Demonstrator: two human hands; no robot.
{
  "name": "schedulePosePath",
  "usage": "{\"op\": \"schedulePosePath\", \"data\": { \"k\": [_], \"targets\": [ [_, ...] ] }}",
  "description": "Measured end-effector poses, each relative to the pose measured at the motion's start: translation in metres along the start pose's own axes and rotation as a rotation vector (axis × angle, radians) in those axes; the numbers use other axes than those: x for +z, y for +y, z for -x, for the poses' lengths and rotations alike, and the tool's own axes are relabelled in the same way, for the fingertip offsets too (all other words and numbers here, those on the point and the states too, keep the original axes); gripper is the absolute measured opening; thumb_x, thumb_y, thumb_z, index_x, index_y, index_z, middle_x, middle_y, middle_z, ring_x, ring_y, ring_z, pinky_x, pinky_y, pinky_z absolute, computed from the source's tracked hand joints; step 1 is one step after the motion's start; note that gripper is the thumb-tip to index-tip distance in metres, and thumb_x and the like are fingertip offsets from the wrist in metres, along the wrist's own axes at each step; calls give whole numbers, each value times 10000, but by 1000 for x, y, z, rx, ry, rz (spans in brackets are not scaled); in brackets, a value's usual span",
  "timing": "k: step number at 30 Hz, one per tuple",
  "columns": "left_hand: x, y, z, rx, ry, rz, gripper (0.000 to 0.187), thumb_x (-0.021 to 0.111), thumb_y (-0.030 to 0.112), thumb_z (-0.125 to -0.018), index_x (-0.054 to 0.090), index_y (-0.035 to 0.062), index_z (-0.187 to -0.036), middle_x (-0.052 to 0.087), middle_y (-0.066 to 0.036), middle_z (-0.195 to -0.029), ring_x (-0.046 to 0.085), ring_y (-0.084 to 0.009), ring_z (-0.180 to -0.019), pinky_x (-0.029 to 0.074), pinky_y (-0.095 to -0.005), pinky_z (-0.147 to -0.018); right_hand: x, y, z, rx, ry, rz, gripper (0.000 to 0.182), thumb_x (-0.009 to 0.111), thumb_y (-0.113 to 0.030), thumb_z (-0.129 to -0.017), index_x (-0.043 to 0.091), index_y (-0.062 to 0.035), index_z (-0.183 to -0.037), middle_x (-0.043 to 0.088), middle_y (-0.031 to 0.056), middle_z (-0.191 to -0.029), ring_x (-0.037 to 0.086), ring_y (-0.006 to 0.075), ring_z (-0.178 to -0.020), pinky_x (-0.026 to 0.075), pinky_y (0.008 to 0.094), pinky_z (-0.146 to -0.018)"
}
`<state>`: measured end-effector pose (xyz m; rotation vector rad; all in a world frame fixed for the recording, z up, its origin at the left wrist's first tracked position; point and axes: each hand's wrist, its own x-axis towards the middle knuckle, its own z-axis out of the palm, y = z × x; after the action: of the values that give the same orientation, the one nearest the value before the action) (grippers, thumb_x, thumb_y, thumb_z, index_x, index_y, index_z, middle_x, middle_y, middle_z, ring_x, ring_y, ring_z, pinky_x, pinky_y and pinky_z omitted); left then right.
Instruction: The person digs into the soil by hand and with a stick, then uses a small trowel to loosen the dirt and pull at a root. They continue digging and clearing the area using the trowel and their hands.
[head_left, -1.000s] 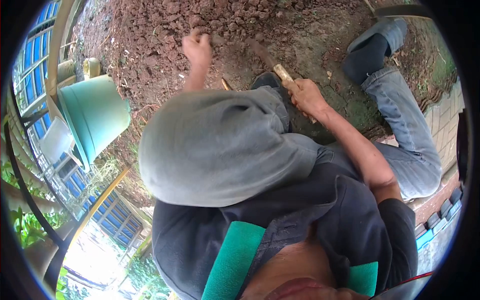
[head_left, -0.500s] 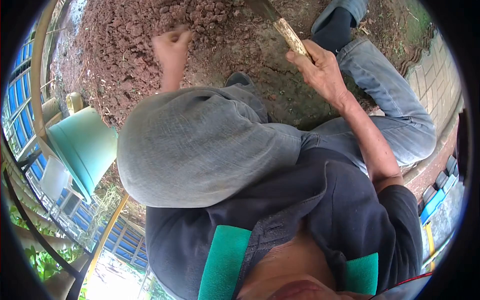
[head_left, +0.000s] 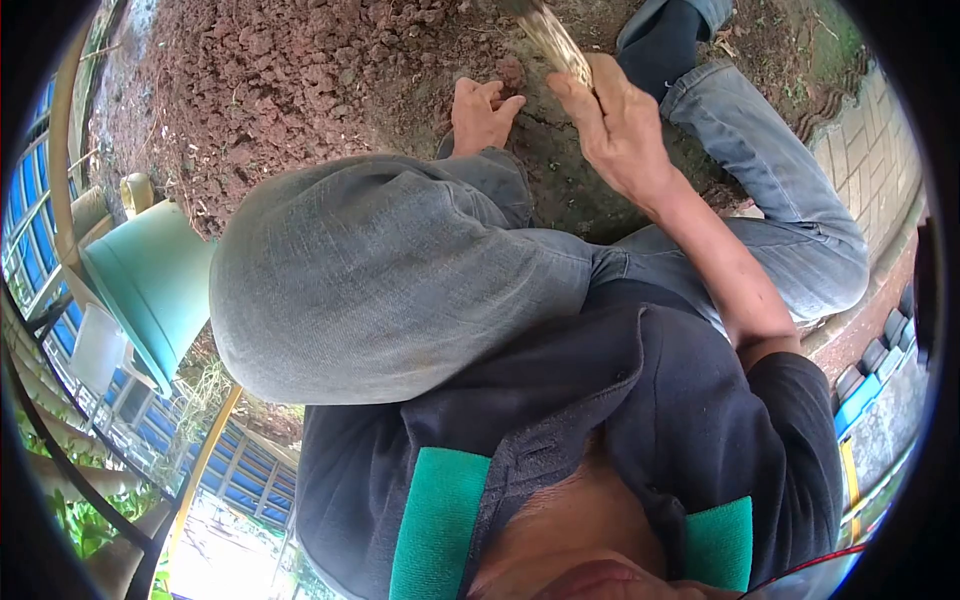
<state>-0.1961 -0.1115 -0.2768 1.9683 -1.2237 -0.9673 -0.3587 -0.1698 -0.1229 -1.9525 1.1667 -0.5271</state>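
Observation:
My right hand (head_left: 625, 130) is closed around the pale wooden handle (head_left: 560, 45) of a tool. The tool's dark metal end (head_left: 520, 5) runs out at the top edge of the head view, so its full shape is hidden. My left hand (head_left: 485, 118) is low over the ground beside my left shin, its fingers bent and the thumb apart from them. Just beyond its fingertips lies a reddish clod of soil (head_left: 511, 72). Loose, crumbly brown soil (head_left: 290, 90) spreads out to the left of that hand.
A pale green bucket (head_left: 150, 280) lies tilted at the left, with a smaller white container (head_left: 98, 345) beside it. My bent left knee (head_left: 330, 280) fills the middle. Paving bricks (head_left: 870, 150) and a blue tray (head_left: 860, 405) are on the right.
My left hand has moved right, from over the loose soil to beside my shin near the tool. My right hand has shifted slightly left and up with the handle.

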Motion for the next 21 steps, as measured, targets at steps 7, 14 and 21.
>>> {"op": "schedulePosePath", "data": {
  "k": [7,14,21],
  "targets": [
    [-2,-8,-7,-83,79,-47,394,745,176,-722,649,-46,-1034,535,-132,-938,623,-224,-777,529,-325,-689,41,92,0,362,-362,39,417,542,-342,-916,552,52,-778,577,249,-684,578,409,-631,459,440,-571],
    [3,-15,-16,-119,52,207,398,719,156,-746,623,-88,-1045,529,-139,-900,633,-221,-727,542,-307,-637,9,26,-8,173,-104,82,350,502,-307,-928,564,34,-886,559,227,-714,599,349,-655,470,391,-543],
    [0,-10,-15,-95,34,157,268,648,22,-748,620,-108,-981,513,-123,-906,639,-223,-672,566,-307,-560,68,104,13,7,-250,380,329,487,-308,-939,556,9,-888,578,184,-667,582,365,-586,477,422,-523]
  ]
}}
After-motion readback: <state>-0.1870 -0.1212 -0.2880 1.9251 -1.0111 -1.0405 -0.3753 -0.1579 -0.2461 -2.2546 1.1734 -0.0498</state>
